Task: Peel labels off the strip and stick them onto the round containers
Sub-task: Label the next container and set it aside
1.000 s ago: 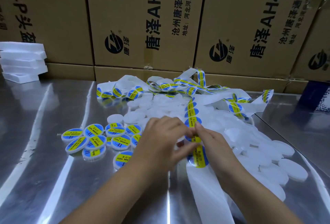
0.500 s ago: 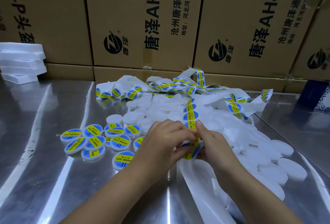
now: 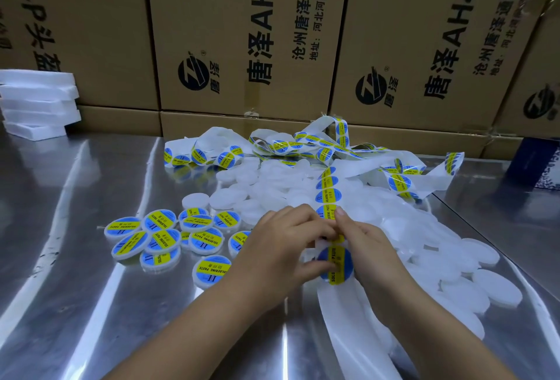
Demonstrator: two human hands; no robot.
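Note:
A white backing strip (image 3: 328,186) with round blue-and-yellow labels runs from a tangle at the back down to my hands. My left hand (image 3: 281,246) and right hand (image 3: 368,246) meet over it at the table's middle. Both pinch around one blue-and-yellow label (image 3: 336,263), which sits face-up between my fingers; whether a container lies under it is hidden. The peeled bare strip (image 3: 348,328) trails toward me. Several labelled containers (image 3: 165,235) lie to the left, one (image 3: 212,269) close to my left wrist. Plain white round containers (image 3: 472,282) pile up on the right.
The shiny metal table (image 3: 75,273) carries everything. Cardboard boxes (image 3: 242,34) wall off the back. A stack of white foam trays (image 3: 36,101) stands at the far left. A dark blue box (image 3: 536,164) sits at the far right edge.
The label has come down from the strip and now lies flatter and lower between my fingers. Both hands shifted slightly toward me; more labelled strip shows above them.

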